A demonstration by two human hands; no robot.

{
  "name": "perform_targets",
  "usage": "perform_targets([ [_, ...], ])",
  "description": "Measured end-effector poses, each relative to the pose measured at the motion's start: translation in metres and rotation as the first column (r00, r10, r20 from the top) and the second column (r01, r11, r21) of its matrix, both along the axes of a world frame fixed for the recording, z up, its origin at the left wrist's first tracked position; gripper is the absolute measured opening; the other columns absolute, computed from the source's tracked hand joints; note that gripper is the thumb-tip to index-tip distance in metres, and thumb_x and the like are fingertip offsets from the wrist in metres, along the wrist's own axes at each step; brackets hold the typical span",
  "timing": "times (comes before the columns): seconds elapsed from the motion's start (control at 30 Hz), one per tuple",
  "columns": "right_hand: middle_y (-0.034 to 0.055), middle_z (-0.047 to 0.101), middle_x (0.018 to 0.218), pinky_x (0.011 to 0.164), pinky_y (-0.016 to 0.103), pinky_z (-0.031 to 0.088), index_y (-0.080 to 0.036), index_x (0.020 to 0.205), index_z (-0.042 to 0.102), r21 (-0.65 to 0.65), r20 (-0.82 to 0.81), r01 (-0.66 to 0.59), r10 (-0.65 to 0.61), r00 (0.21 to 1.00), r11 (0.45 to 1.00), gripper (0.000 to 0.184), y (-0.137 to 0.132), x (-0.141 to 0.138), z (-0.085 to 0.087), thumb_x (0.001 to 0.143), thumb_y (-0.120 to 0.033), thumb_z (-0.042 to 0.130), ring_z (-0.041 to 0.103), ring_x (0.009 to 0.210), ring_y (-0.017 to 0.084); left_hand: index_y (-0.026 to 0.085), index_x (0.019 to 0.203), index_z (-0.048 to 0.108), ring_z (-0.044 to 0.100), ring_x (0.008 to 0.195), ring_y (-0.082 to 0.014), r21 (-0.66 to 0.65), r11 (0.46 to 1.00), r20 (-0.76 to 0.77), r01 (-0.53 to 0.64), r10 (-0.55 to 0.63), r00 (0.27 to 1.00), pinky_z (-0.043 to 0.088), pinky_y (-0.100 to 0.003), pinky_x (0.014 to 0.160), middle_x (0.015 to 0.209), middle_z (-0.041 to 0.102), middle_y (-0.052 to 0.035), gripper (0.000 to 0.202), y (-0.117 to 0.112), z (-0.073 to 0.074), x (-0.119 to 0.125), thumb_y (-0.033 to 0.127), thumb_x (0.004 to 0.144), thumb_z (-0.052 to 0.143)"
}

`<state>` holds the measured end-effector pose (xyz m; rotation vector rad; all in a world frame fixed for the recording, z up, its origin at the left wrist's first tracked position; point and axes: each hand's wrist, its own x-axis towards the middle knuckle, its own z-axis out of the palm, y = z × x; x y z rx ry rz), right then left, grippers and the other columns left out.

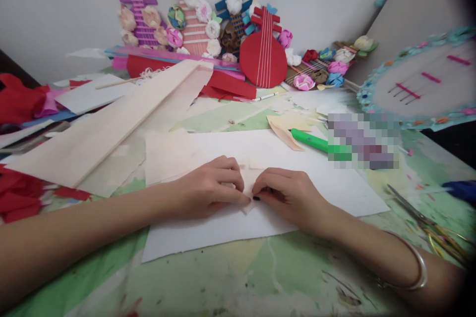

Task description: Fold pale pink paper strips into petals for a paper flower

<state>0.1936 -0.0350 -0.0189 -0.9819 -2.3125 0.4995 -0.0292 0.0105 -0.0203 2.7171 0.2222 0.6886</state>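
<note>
Both my hands rest on a white sheet of paper (327,183) in the middle of the table. My left hand (208,190) and my right hand (288,195) meet fingertip to fingertip, fingers curled and pinching a small pale peach paper piece (248,178). Most of that piece is hidden under my fingers. A larger peach sheet (167,156) lies just behind my left hand. A silver bangle (418,270) circles my right wrist.
A green-handled tool (310,141) lies behind my right hand, scissors (427,223) at the right. Long peach paper strips (111,124) and red paper scraps (18,198) fill the left. Paper instruments and flowers (262,54) line the wall; a decorated round board (420,84) stands right.
</note>
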Motion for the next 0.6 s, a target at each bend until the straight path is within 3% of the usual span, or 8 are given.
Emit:
perform_targets([
  [0.37, 0.0006, 0.065, 0.079, 0.063, 0.02, 0.043, -0.017, 0.082, 0.064, -0.04, 0.003, 0.012, -0.012, 1.0, 0.999, 0.014, -0.001, 0.0, 0.001, 0.081, -0.007, 0.055, 0.057, 0.07, 0.009, 0.023, 0.098, 0.068, 0.05, 0.082, -0.0172, 0.093, 0.995, -0.13, 0.024, -0.012, 0.991, 0.041, -0.032, 0.079, 0.086, 0.065, -0.0062, 0.022, -0.003, 0.011, 0.002, 0.017, 0.093, 0.048],
  [0.6, 0.0014, 0.063, 0.08, 0.071, 0.027, 0.043, -0.018, 0.084, 0.063, -0.146, 0.029, 0.083, -0.079, 0.996, 0.986, 0.014, -0.001, 0.0, 0.006, 0.074, -0.008, 0.063, 0.054, 0.081, 0.015, 0.021, 0.102, 0.065, 0.05, 0.084, -0.0176, 0.141, 0.989, -0.155, 0.04, -0.018, 0.988, 0.04, -0.033, 0.079, 0.088, 0.065, -0.007, 0.023, -0.005, 0.012, 0.002, 0.015, 0.094, 0.044],
])
